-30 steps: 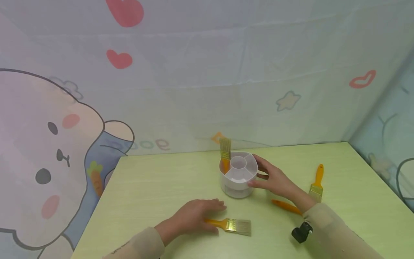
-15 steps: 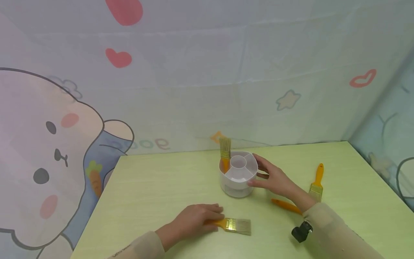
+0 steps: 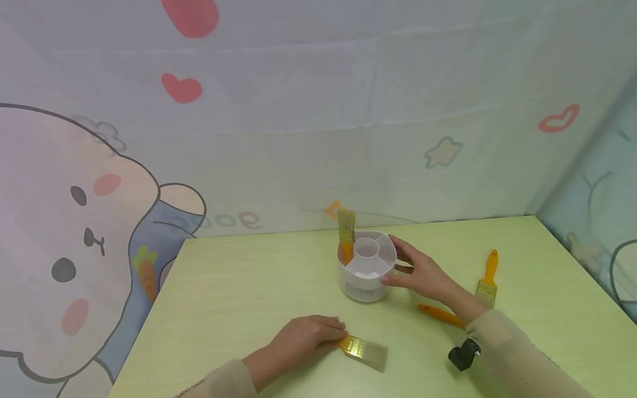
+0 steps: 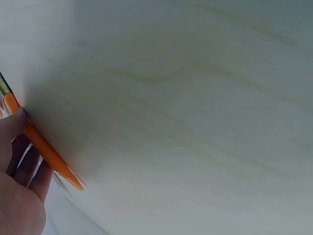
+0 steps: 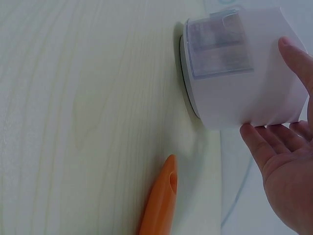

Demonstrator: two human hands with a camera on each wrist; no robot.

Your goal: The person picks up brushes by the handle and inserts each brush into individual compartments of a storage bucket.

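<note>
The brush [image 3: 365, 352] is pinched by the left hand [image 3: 309, 341], apparently for lifting toward the twelve-o'clock caddy [image 3: 365, 287], gripped by the right hand [image 3: 422, 275].

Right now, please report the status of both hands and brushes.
Left hand holding brush by handle. Right hand holding holder. Second brush in holder, bristles up. Right arm partly covering another brush.

Paintbrush [image 3: 365, 352] in your left fingers [image 3: 332, 333]: orange handle, gold ferrule, beige bristles; the stored brush [image 3: 346, 235] matches. Your organizer [image 3: 365, 288]: plain white, drawer [image 5: 220, 46] clear greyish. Your surface [image 3: 239, 287]: pale yellow-green, faint wood grain. Your right sleeve [image 3: 512, 354]: cream; device [image 3: 463, 355] there, black. Backdrop [image 3: 298, 166]: pale, red hearts [image 3: 182, 90], cartoon animal [image 3: 40, 210] in blue, orange carrot [image 3: 147, 281].
</note>
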